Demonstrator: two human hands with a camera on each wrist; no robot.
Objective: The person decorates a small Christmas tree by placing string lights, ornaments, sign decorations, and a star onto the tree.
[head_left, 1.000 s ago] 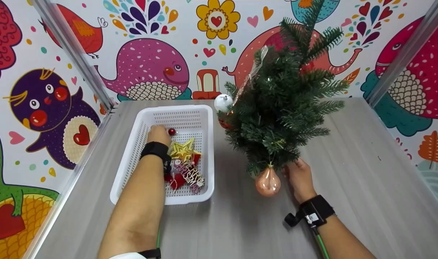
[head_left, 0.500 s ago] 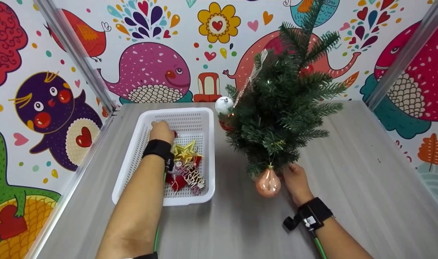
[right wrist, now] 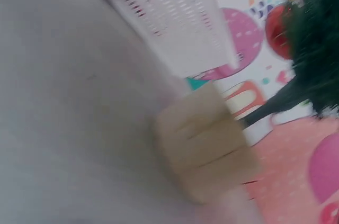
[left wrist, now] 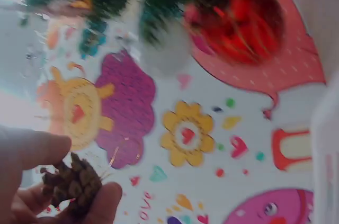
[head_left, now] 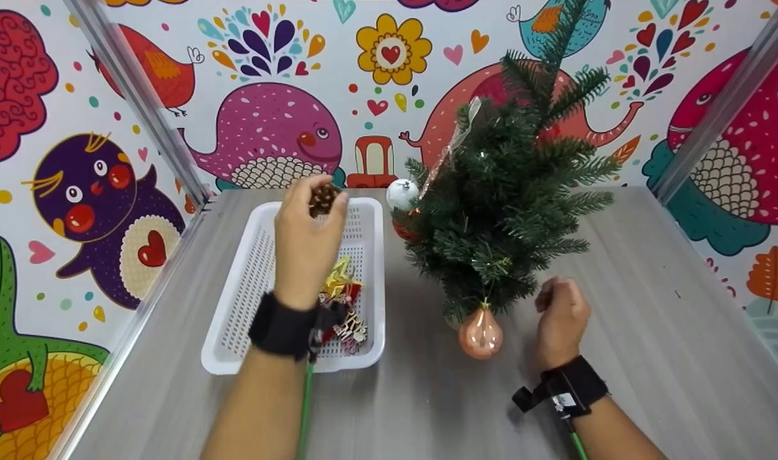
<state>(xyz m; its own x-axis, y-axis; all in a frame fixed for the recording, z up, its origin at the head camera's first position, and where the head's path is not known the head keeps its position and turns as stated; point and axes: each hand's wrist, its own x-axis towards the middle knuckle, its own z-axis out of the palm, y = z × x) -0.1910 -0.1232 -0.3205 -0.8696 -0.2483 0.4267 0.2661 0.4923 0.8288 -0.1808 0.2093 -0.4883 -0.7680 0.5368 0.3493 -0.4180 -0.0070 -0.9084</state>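
Observation:
A brown pine cone (head_left: pixel 324 199) is gripped between the thumb and fingers of my left hand (head_left: pixel 307 239), raised above the far part of the white basket (head_left: pixel 377 281). The left wrist view shows the same pine cone (left wrist: pixel 74 187) close up, with a thin gold loop. My right hand (head_left: pixel 563 319) is loosely curled beside the lower right of a small artificial Christmas tree (head_left: pixel 491 191), apart from its branches and holding nothing. In the right wrist view the tree's block-shaped wooden base (right wrist: pixel 206 144) and dark trunk (right wrist: pixel 275 103) appear.
A gold star (head_left: pixel 339 275), a Merry Christmas sign (head_left: pixel 352 329) and red pieces lie in the basket. On the tree hang a copper teardrop bauble (head_left: pixel 481 333), a white ball (head_left: pixel 402 191) and a red ball (left wrist: pixel 238 23). Patterned panels stand behind and beside the table (head_left: pixel 440 409).
My left hand has risen out of the basket, bringing up the pine cone. My right hand has drawn back to the right, away from the bottom of the tree.

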